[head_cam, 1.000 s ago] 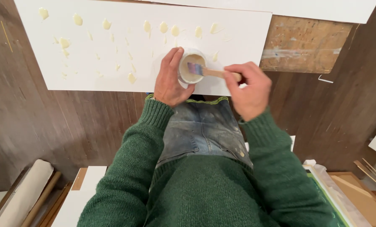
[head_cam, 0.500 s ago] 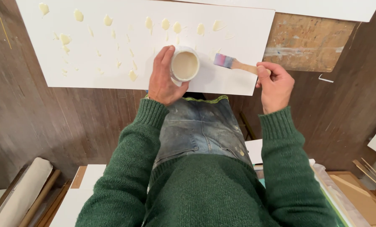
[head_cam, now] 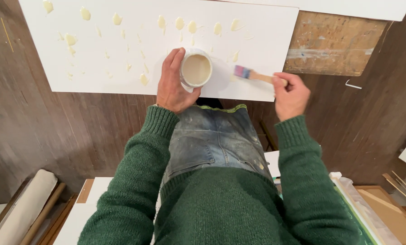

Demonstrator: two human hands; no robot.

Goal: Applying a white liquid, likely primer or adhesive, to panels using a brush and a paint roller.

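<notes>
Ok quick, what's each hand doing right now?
Left hand: closed around the white cup of cream paint, held over the white board.
Right hand: closed on the handle of the paintbrush.

floor: dark brown wood planks (head_cam: 53, 136) with visible grain, filling most of the view, darker toward 9 o'clock.
patch: a pale, scuffed and paint-marked square board (head_cam: 334, 43) at 2 o'clock, set against the dark planks.
small bits: a thin white bent piece (head_cam: 351, 85) at 3 o'clock; a thin yellowish stick (head_cam: 6, 34) at 10 o'clock.
roll: a cream rolled sheet (head_cam: 23, 211) with wooden strips (head_cam: 48, 215) beside it, at 8 o'clock.
edge at 4 o'clock: tan flat boards (head_cam: 389, 213) and a plastic-wrapped bundle (head_cam: 357, 199).
light: even, soft, indoor.
</notes>
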